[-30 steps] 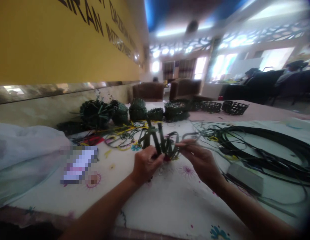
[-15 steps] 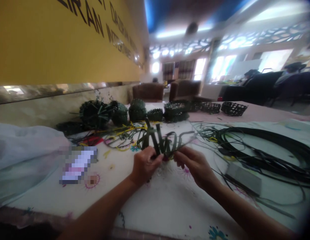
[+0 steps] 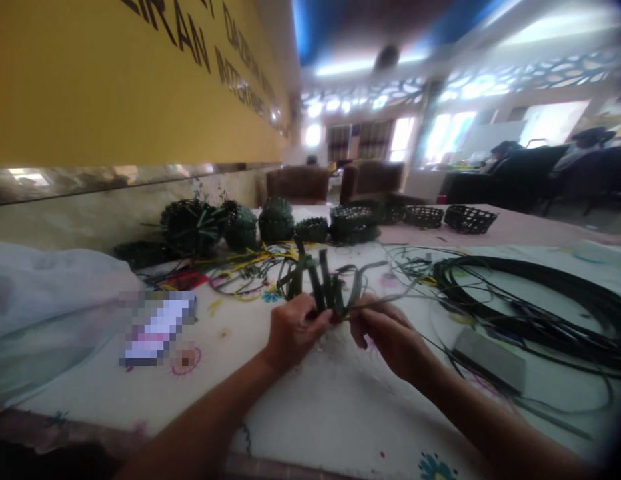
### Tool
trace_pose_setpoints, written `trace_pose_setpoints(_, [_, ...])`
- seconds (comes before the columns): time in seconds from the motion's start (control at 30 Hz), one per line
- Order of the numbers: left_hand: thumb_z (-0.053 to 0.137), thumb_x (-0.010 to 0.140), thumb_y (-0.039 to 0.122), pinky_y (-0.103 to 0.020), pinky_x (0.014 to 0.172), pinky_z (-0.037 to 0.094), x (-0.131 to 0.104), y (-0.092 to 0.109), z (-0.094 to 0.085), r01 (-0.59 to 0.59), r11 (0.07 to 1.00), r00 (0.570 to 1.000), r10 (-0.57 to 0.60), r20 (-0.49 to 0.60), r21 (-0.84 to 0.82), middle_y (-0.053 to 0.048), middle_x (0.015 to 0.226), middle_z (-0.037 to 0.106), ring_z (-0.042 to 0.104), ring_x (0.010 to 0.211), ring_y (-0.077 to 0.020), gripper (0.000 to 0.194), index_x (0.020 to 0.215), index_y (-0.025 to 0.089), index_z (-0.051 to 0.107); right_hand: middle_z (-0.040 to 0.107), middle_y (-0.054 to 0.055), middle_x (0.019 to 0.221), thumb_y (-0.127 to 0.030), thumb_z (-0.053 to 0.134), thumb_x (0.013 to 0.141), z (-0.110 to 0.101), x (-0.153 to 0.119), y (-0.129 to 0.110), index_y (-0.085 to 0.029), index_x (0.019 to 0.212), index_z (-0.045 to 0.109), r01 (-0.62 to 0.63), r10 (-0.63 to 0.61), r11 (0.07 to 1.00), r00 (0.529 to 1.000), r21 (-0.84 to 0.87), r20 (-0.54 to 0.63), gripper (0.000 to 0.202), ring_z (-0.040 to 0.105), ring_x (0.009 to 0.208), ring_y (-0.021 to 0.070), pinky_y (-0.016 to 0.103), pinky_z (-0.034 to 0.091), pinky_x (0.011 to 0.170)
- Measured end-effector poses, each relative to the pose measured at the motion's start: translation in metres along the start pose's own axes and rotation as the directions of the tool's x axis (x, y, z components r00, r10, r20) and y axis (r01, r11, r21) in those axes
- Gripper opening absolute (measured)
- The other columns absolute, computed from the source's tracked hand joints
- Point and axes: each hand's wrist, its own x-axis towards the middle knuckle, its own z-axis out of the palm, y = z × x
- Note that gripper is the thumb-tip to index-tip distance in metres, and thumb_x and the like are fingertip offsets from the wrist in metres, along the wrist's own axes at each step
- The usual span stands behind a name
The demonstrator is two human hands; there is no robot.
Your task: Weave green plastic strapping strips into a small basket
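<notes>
A small woven piece [image 3: 317, 283] of dark green strips, its loose ends sticking up and curling outward, is between my hands near the middle of the table. My left hand [image 3: 294, 331] pinches its lower left side, thumb toward the base. At its right, my right hand [image 3: 385, 333] has thumb and fingers closed on a thin green strip [image 3: 403, 293], which runs off to the upper right. The base of the piece is partly hidden by my fingers.
Several green woven baskets [image 3: 353, 222] line the back of the table [image 3: 340, 413]. On the right lie a coil of dark strips [image 3: 550, 283] and a grey block [image 3: 489, 360]. A whitish plastic bag [image 3: 50, 300] and a blurred-out flat object [image 3: 160, 328] are at left.
My right hand has turned slightly, its fingers nearer the base of the woven piece. The strip now stretches further to the upper right. My left hand has barely shifted.
</notes>
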Motion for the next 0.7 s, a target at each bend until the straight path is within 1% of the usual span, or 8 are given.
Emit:
trace_pose_setpoints(0.1, [0.059, 0.084, 0.032, -0.021, 0.053, 0.033, 0.000, 0.000, -0.001, 0.080, 0.996, 0.996, -0.081, -0.034, -0.036, 0.004, 0.057, 0.046, 0.043, 0.053, -0.0081, 0.030, 0.061, 0.017, 0.047, 0.061, 0.004, 0.073, -0.026, 0.056, 0.086, 0.002, 0.000, 0.003, -0.017, 0.082, 0.072, -0.001, 0.002, 0.998, 1.000, 0.065, -0.008, 0.019, 0.051, 0.054, 0.0133, 0.027, 0.038, 0.047])
trace_pose_setpoints(0.2, [0.058, 0.085, 0.034, -0.021, 0.052, 0.033, 0.000, -0.001, -0.001, 0.144, 0.986, 0.987, -0.148, -0.056, -0.079, 0.004, 0.056, 0.046, 0.042, 0.052, -0.0080, 0.031, 0.062, 0.017, 0.047, 0.064, 0.006, 0.086, -0.023, 0.057, 0.084, 0.002, 0.001, 0.004, -0.018, 0.089, 0.074, 0.007, -0.004, 0.995, 0.999, 0.098, -0.038, 0.018, 0.055, 0.064, 0.0156, 0.027, 0.040, 0.050])
trace_pose_setpoints(0.27, [0.058, 0.086, 0.035, -0.021, 0.053, 0.033, -0.001, -0.001, 0.000, 0.129, 0.989, 0.990, -0.132, -0.053, -0.070, 0.004, 0.057, 0.047, 0.042, 0.053, -0.0080, 0.031, 0.062, 0.017, 0.047, 0.066, 0.007, 0.091, -0.023, 0.059, 0.083, 0.002, 0.003, 0.002, -0.019, 0.091, 0.073, 0.003, 0.005, 0.993, 0.998, 0.119, -0.065, 0.017, 0.057, 0.068, 0.0164, 0.027, 0.041, 0.051])
trace_pose_setpoints(0.37, [0.058, 0.085, 0.034, -0.021, 0.054, 0.033, -0.002, -0.002, 0.001, 0.063, 0.998, 0.996, -0.064, -0.055, -0.011, 0.003, 0.058, 0.048, 0.044, 0.054, -0.0081, 0.030, 0.062, 0.017, 0.047, 0.065, 0.005, 0.080, -0.026, 0.062, 0.081, 0.000, 0.005, -0.007, -0.019, 0.084, 0.072, -0.015, 0.031, 0.990, 0.994, 0.143, -0.105, 0.012, 0.053, 0.057, 0.0137, 0.025, 0.038, 0.046])
trace_pose_setpoints(0.47, [0.059, 0.085, 0.032, -0.021, 0.055, 0.033, 0.000, -0.004, -0.002, 0.026, 0.999, 0.997, -0.024, -0.076, 0.032, 0.003, 0.058, 0.048, 0.045, 0.054, -0.0081, 0.029, 0.062, 0.017, 0.047, 0.063, 0.000, 0.073, -0.027, 0.067, 0.075, -0.007, 0.010, -0.022, -0.022, 0.071, 0.065, 0.002, 0.039, 0.980, 0.979, 0.200, -0.200, 0.007, 0.048, 0.049, 0.0110, 0.023, 0.033, 0.043])
trace_pose_setpoints(0.53, [0.059, 0.084, 0.032, -0.021, 0.055, 0.033, 0.003, -0.008, -0.006, 0.030, 0.998, 0.995, -0.025, -0.100, 0.049, 0.004, 0.057, 0.047, 0.045, 0.054, -0.0081, 0.029, 0.062, 0.017, 0.047, 0.063, -0.001, 0.071, -0.027, 0.066, 0.076, -0.016, 0.015, -0.034, -0.023, 0.065, 0.061, 0.046, 0.021, 0.975, 0.956, 0.219, -0.294, 0.014, 0.046, 0.047, 0.0103, 0.023, 0.032, 0.043])
trace_pose_setpoints(0.6, [0.059, 0.084, 0.031, -0.021, 0.054, 0.033, 0.006, -0.013, -0.011, 0.048, 0.997, 0.990, -0.039, -0.137, 0.063, 0.004, 0.056, 0.047, 0.045, 0.053, -0.0082, 0.030, 0.061, 0.017, 0.047, 0.063, -0.001, 0.070, -0.030, 0.060, 0.084, -0.028, 0.020, -0.047, -0.023, 0.063, 0.058, 0.092, 0.007, 0.971, 0.913, 0.222, -0.408, 0.022, 0.045, 0.048, 0.0107, 0.022, 0.032, 0.043])
trace_pose_setpoints(0.7, [0.059, 0.085, 0.032, -0.021, 0.053, 0.033, 0.010, -0.021, -0.017, 0.064, 0.995, 0.983, -0.051, -0.174, 0.071, 0.004, 0.056, 0.047, 0.044, 0.052, -0.0083, 0.030, 0.061, 0.017, 0.047, 0.063, 0.003, 0.070, -0.036, 0.043, 0.096, -0.048, 0.029, -0.068, -0.020, 0.064, 0.058, 0.143, 0.047, 0.953, 0.803, 0.268, -0.593, 0.039, 0.046, 0.050, 0.0114, 0.021, 0.033, 0.042])
